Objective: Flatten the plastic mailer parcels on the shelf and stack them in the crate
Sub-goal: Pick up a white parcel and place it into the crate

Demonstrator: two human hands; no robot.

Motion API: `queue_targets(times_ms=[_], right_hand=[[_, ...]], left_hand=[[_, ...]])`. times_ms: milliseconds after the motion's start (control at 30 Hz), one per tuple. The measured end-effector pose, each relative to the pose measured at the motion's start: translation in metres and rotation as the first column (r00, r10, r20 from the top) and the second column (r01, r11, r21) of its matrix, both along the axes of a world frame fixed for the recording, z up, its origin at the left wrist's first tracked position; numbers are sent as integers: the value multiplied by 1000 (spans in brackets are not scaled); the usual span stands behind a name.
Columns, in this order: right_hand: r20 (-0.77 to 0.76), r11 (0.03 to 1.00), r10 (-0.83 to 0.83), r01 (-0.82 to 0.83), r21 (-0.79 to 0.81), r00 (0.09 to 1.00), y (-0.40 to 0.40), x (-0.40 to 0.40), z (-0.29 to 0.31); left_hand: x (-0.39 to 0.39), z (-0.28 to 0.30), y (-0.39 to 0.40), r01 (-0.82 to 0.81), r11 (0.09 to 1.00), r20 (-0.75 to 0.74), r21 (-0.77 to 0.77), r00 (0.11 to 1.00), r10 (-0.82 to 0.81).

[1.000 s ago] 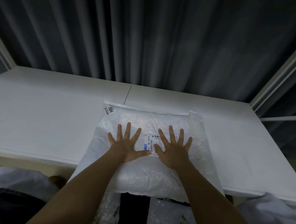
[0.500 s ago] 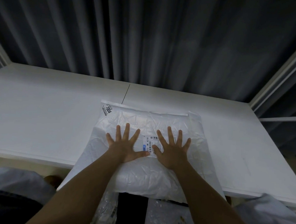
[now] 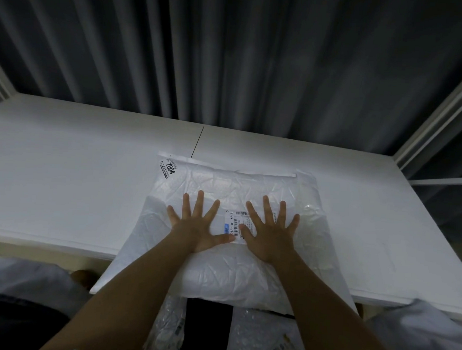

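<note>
1. Flat on the near edge of a white shelf (image 3: 64, 166), a puffy white plastic mailer parcel (image 3: 219, 276) lies crinkled, its near end overhanging the shelf lip.
2. Both hands press it with fingers straight and spread, grasping nothing: the left hand (image 3: 197, 226) on the left of the parcel's middle, the right hand (image 3: 271, 234) just beside it.
3. A barcoded shipping label (image 3: 235, 223) sits between the hands, partly under the right hand; a tag reading 7004 (image 3: 168, 167) marks the far left corner.
4. Below the shelf, near the viewer, more bubble-wrap parcels (image 3: 264, 339) show; what holds them cannot be told.
5. Dark pleated curtains (image 3: 231, 54) hang at the far side.
</note>
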State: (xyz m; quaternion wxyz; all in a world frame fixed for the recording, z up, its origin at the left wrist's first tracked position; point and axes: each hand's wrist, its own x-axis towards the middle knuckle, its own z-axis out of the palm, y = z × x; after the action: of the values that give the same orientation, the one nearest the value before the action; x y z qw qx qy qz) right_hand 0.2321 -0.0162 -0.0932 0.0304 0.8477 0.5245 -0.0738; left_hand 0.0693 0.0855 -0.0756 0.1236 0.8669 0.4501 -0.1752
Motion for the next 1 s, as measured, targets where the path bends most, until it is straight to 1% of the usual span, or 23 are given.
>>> queue_targets(times_ms=[400, 600, 733, 800, 933, 1000], right_hand=[[-42, 1000, -3, 4, 22, 999, 0, 1, -5], [-85, 1000, -14, 12, -21, 996, 1, 2, -4], [-147, 998, -3, -7, -65, 989, 4, 3, 5], [-202, 997, 15, -29, -67, 979, -1, 5, 15], [-300, 995, 100, -91, 44, 949, -38, -9, 37], [-370, 988, 153, -138, 67, 916, -61, -22, 45]], left_hand=[[0, -5, -1, 0, 1000, -9, 21, 1000, 1], [0, -5, -1, -5, 1000, 9, 23, 1000, 5], [-3, -3, 0, -5, 999, 11, 35, 1000, 5], [-5, -1, 0, -3, 999, 29, 46, 1000, 1], [-11, 6, -10, 24, 996, 80, 84, 996, -31], [-15, 12, -19, 58, 994, 119, 90, 991, -68]])
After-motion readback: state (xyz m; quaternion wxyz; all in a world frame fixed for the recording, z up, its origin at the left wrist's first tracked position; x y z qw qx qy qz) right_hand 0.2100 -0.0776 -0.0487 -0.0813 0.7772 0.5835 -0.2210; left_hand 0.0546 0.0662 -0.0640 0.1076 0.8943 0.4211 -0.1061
